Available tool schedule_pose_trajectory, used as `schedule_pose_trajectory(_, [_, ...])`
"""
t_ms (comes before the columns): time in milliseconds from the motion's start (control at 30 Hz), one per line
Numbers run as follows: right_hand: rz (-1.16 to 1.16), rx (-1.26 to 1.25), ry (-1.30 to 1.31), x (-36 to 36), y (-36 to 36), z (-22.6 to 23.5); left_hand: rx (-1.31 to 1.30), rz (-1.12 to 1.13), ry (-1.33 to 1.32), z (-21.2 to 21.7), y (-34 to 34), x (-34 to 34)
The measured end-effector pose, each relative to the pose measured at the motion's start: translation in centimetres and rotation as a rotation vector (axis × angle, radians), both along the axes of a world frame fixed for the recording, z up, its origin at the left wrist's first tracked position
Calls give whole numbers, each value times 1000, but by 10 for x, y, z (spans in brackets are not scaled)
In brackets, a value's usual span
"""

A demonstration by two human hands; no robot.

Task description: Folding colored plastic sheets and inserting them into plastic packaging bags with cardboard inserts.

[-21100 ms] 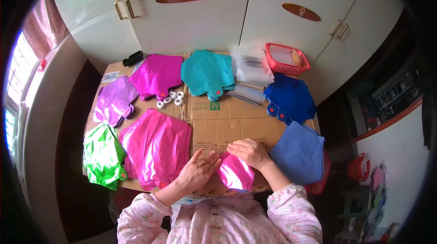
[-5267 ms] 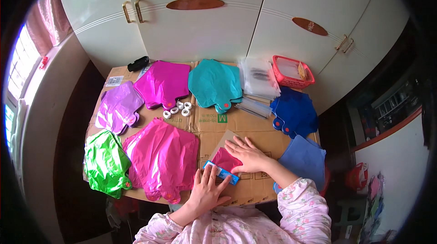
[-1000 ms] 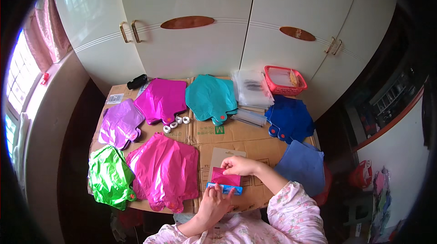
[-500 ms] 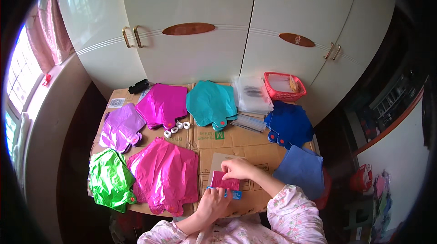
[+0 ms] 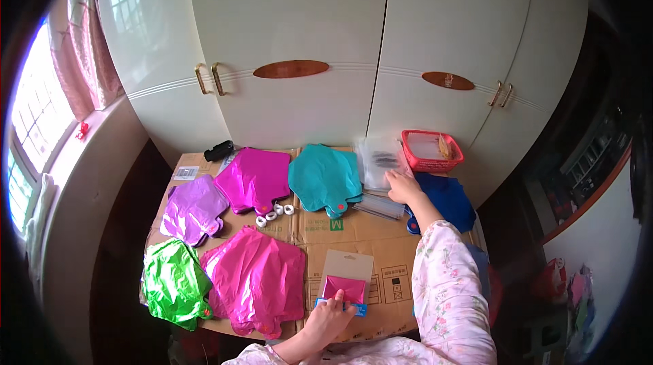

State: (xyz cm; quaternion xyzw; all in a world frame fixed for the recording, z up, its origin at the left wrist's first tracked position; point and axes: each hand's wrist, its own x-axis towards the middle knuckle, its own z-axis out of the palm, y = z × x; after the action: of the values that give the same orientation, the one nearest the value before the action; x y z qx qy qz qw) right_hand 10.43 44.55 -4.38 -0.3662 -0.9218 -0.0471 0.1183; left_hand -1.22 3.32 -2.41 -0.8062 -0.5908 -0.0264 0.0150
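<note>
My left hand (image 5: 329, 319) presses a folded pink foil balloon (image 5: 343, 288) onto a pale card (image 5: 349, 264) with a hang slot and a blue strip at its near end. My right hand (image 5: 405, 188) is stretched far forward, its fingers out at the near edge of a stack of clear plastic bags (image 5: 378, 161). Nothing shows in its grasp. Nearer me, beside that hand, lie more clear sleeves (image 5: 379, 206). Left of the card spreads a pile of flat pink foil balloons (image 5: 257, 278).
Around the cardboard-covered table (image 5: 381, 249) lie green (image 5: 175, 283), lilac (image 5: 195, 208), magenta (image 5: 253, 180), teal (image 5: 325, 178) and dark blue (image 5: 450, 203) foil piles. Several white ribbon rolls (image 5: 270, 216), a black object (image 5: 218, 151) and a red basket (image 5: 432, 151) sit there. White cupboards (image 5: 292, 11) stand behind.
My right hand has left the folded pink foil and moved forward and right to the clear bags. My left hand stays on the card. The view has tilted up somewhat.
</note>
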Motion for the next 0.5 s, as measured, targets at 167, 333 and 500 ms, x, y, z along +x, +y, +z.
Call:
schedule_pose_trajectory(167, [23,-310,-124,-8,-4,27,9,0,-6,-3,-2,-3])
schedule_pose_trajectory(333, [51,-241,-66,7,4,23,42,3,54,-9,-1,4])
schedule_pose_trajectory(500, [-104,-258,48,1,8,15,91,-3,126,-11,-2,6])
